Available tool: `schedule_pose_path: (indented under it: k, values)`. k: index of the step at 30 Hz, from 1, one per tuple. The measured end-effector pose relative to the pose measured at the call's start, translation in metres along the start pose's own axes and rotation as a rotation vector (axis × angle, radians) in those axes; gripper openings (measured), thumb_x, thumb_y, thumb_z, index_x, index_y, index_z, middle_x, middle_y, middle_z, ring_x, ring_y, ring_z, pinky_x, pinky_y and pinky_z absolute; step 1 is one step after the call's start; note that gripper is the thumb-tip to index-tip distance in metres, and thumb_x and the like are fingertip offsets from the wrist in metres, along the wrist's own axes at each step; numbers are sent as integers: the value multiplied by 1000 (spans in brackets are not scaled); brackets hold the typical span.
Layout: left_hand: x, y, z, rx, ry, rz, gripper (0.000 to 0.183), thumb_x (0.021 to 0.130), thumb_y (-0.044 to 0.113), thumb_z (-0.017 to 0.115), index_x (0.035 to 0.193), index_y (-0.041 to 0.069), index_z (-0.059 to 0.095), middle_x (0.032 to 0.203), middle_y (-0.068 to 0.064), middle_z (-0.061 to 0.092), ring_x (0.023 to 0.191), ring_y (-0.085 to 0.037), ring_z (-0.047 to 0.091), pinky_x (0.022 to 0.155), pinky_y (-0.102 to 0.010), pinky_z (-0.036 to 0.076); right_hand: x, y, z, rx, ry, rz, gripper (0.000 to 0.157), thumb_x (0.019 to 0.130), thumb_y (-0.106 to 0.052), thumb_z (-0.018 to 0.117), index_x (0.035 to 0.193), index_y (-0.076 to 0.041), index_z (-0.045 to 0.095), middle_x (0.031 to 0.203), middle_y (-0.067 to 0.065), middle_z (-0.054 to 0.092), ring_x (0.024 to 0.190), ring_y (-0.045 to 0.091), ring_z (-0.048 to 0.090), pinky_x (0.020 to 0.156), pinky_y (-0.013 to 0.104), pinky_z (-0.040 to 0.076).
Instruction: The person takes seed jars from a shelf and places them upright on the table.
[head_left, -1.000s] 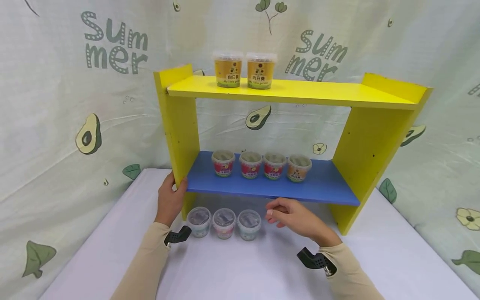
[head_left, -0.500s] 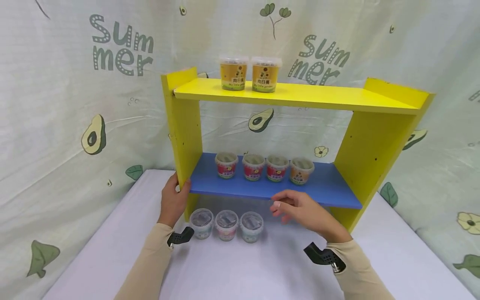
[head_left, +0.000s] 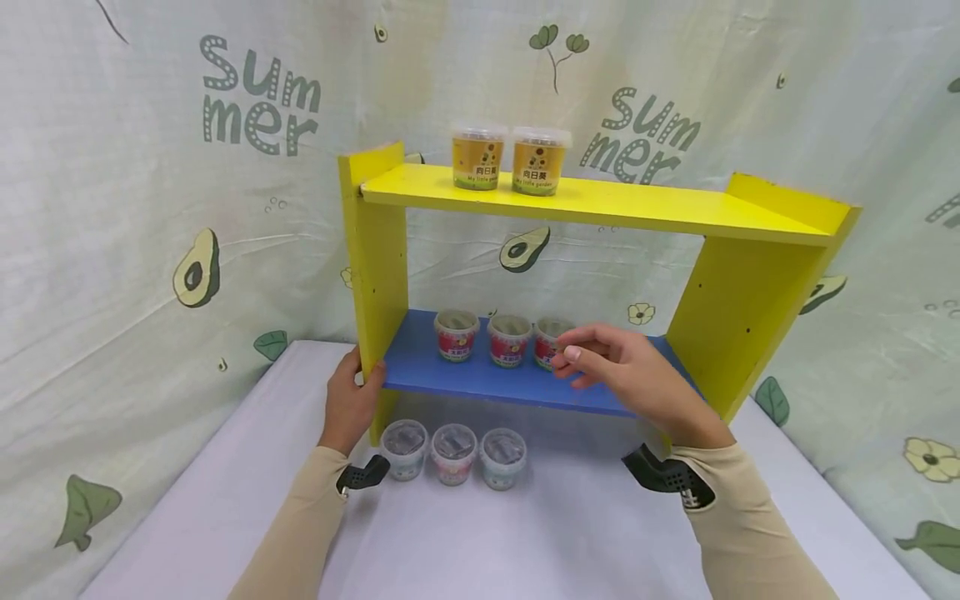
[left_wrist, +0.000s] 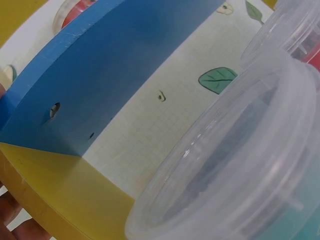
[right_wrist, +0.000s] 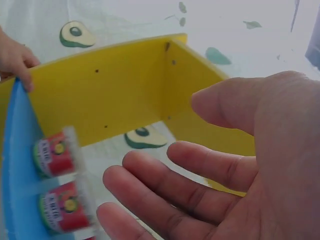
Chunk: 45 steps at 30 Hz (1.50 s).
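My left hand (head_left: 352, 404) grips the left side panel (head_left: 372, 275) of a yellow and blue shelf, its thumb by the end of the blue board (head_left: 480, 385). My right hand (head_left: 637, 375), fingers apart and loosely bent, hovers in front of that board and holds nothing. Red-labelled plastic cups (head_left: 507, 350) stand in a row there; the third (head_left: 546, 350) is partly covered by the right fingers. The orange-labelled cup at the row's right end is hidden behind the right hand. In the right wrist view, red-labelled cups (right_wrist: 64, 206) appear left of the open fingers (right_wrist: 150, 175).
Two yellow-labelled lidded cups (head_left: 538, 167) stand on the yellow top board (head_left: 637, 204). Below the blue board, three pale lidded cups (head_left: 503, 468) line up on the white table (head_left: 570, 542). A printed curtain (head_left: 285, 208) hangs behind. The right side panel (head_left: 765, 308) flanks the right arm.
My right hand has risen from beside the lower cups to the front of the blue board, now covering the orange-labelled cup. The left hand keeps its grip. The head view has shifted slightly.
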<state>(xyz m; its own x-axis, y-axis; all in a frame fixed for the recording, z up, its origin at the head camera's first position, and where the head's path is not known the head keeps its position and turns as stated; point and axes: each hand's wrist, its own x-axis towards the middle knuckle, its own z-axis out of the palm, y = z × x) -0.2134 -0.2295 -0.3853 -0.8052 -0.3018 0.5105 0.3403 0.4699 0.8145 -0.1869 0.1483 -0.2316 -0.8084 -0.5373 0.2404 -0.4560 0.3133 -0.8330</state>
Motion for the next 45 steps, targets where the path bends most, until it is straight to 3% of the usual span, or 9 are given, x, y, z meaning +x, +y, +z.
schedule_pose_path:
  k: [6, 13, 26, 29, 35, 41, 45]
  values:
    - [0, 0, 0, 6, 0, -5, 44, 101, 27, 58, 140, 5, 53, 125, -16, 59, 118, -32, 55, 90, -54, 54, 2, -34, -18, -70, 74, -42, 36, 104, -30, 56, 128, -4, 60, 114, 14, 69, 102, 27, 69, 84, 34, 58]
    - [0, -2, 0, 9, -1, -5, 45, 102, 28, 57, 140, 5, 53, 126, -16, 58, 119, -33, 55, 91, -55, 54, 7, -69, -32, -113, 171, -123, 38, 103, -35, 56, 127, -5, 62, 113, 12, 69, 100, 26, 68, 84, 33, 58]
    - [2, -1, 1, 9, -4, -4, 46, 102, 27, 57, 142, 7, 52, 127, -15, 58, 119, -32, 55, 91, -54, 54, 22, -113, -56, -125, 281, -222, 38, 102, -31, 59, 126, -3, 62, 113, 16, 67, 100, 30, 68, 81, 28, 58]
    - [2, -1, 1, 6, -3, -6, 46, 101, 27, 58, 143, 7, 52, 127, -15, 58, 119, -32, 55, 91, -53, 54, 29, -118, -61, -74, 311, -233, 36, 100, -29, 62, 125, -2, 62, 114, 20, 66, 99, 30, 68, 80, 28, 58]
    - [1, -2, 0, -3, 8, 9, 45, 101, 27, 58, 141, 6, 53, 125, -15, 58, 118, -32, 55, 90, -54, 54, 46, -126, -66, 174, 360, -241, 39, 94, -21, 72, 125, -1, 59, 115, 21, 64, 105, 34, 64, 81, 28, 58]
    - [1, -1, -1, -4, 11, 17, 46, 101, 26, 58, 142, 5, 53, 125, -16, 58, 118, -33, 55, 89, -55, 54, 61, -130, -70, 258, 374, -158, 50, 93, -22, 73, 135, -5, 51, 124, 18, 59, 116, 34, 59, 84, 28, 57]
    - [1, -2, -1, -2, 11, 12, 47, 102, 26, 58, 143, 6, 52, 125, -16, 58, 117, -32, 55, 89, -54, 54, 71, -131, -72, 319, 370, -88, 57, 91, -22, 75, 138, -6, 47, 130, 16, 53, 119, 33, 57, 90, 35, 55]
